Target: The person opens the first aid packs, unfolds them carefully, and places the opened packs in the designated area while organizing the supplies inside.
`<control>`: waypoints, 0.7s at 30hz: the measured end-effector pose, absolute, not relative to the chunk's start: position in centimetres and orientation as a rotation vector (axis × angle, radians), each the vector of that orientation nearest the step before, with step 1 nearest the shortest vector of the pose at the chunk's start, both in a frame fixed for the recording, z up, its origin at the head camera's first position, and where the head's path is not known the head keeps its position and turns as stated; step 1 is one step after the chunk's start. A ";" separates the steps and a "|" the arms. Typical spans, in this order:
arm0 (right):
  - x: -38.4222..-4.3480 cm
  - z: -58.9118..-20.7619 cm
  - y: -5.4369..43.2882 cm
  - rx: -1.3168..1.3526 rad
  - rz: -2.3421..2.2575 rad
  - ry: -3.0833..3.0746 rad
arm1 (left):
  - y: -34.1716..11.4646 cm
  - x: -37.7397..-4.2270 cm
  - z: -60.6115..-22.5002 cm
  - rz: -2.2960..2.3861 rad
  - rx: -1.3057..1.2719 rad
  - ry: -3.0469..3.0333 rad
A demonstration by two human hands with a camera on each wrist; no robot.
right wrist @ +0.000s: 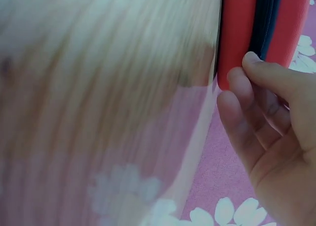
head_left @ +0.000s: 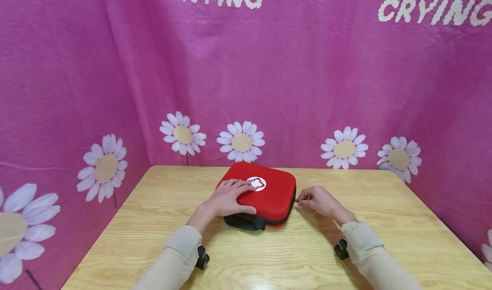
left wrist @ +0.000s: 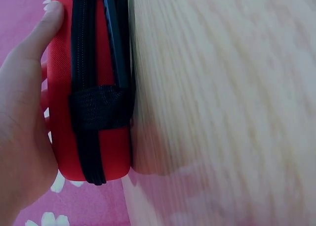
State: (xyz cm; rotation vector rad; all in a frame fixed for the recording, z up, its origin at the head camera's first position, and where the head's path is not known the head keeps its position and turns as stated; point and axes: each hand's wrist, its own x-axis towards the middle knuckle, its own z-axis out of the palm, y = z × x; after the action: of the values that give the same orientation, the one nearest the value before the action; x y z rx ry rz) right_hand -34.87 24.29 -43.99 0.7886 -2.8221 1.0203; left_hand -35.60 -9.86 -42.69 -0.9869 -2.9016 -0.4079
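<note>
A red zippered first-aid case [head_left: 274, 200] with a white round emblem lies on the table, lid shut. My left hand [head_left: 230, 198] rests on its lid, fingers spread and the thumb near the front edge. In the left wrist view, a black zipper band [left wrist: 85, 43] and a carry handle [left wrist: 116, 43] run along the front side. At the case's right side, my right hand [head_left: 319, 201] pinches a small dark zipper pull [head_left: 296, 201] between thumb and fingers. The fingertips cover most of the pull in the right wrist view, beside the black zipper band [right wrist: 265, 23].
The wooden table [head_left: 153, 238] has a light, glossy grain. Pink cloth [head_left: 292, 76] with daisies and white lettering hangs behind it and on both sides. A small black device [head_left: 202, 258] sits at the left wrist, another black device [head_left: 341, 249] at the right.
</note>
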 end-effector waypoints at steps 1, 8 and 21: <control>-34.8 -44.0 24.3 0.798 1.028 -2.825 | -9.8 -35.6 -42.7 -0.400 -0.978 -2.900; -34.1 -43.7 24.1 0.860 1.000 -2.853 | -9.1 -35.5 -42.7 -0.370 -0.933 -2.898; -33.1 -43.5 23.6 0.956 0.990 -2.865 | -7.7 -35.4 -42.8 -0.313 -0.823 -2.900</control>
State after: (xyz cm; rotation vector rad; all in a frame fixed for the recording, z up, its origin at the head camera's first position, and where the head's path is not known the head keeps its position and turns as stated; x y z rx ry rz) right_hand -33.13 23.61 -43.50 0.9563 -2.8653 0.9896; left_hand -35.40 -7.73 -42.78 -0.8233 -2.9004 -0.3130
